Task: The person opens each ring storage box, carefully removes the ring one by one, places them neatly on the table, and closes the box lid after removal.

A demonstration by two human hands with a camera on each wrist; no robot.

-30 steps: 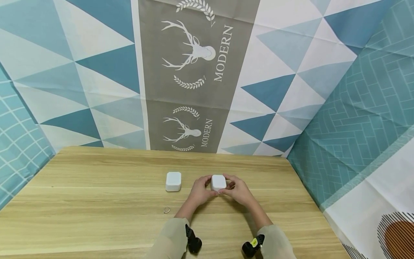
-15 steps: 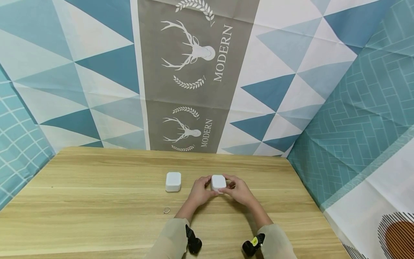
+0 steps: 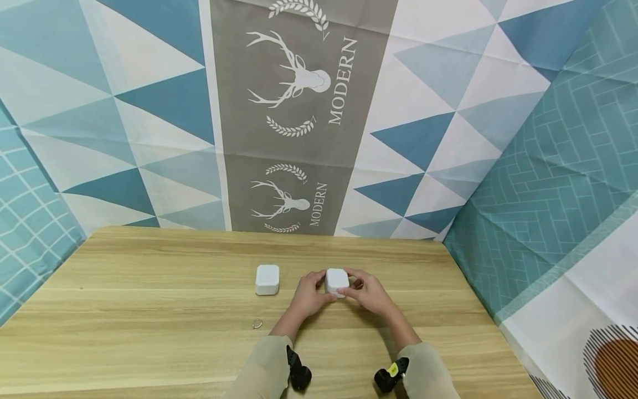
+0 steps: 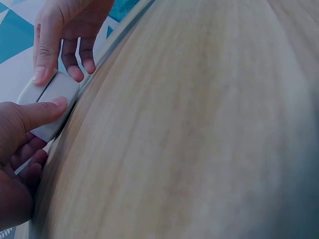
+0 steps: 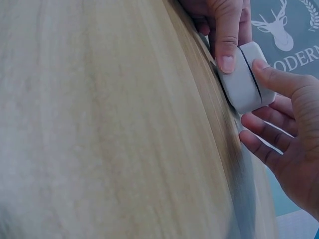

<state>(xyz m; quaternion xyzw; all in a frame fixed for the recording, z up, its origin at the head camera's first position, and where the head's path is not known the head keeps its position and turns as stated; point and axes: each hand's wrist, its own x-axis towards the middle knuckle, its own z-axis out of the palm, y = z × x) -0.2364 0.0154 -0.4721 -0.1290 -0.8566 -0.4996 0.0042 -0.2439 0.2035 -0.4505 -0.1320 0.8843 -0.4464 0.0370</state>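
Observation:
Both hands are on a small white jewellery box (image 3: 336, 280) with rounded corners, which sits on the wooden table. A thin dark seam runs between its lid and base in both wrist views. My left hand (image 3: 307, 295) grips the base, its thumb (image 4: 47, 110) on the front face. With the thumb of my right hand (image 3: 370, 292) on the lid (image 5: 255, 54) and a finger behind, I pinch the upper part from the right. The other right fingers (image 5: 264, 134) hang apart from the box. What the box holds is hidden.
A second white box (image 3: 267, 279) of similar shape stands to the left. A small silvery ring (image 3: 256, 323) lies on the wooden table (image 3: 149, 321) nearer the front. Patterned cloth (image 3: 289, 111) hangs behind the table's back edge.
My right thumb has shifted slightly upward on the front of the box. The left hand, the second box and the ring have stayed in place.

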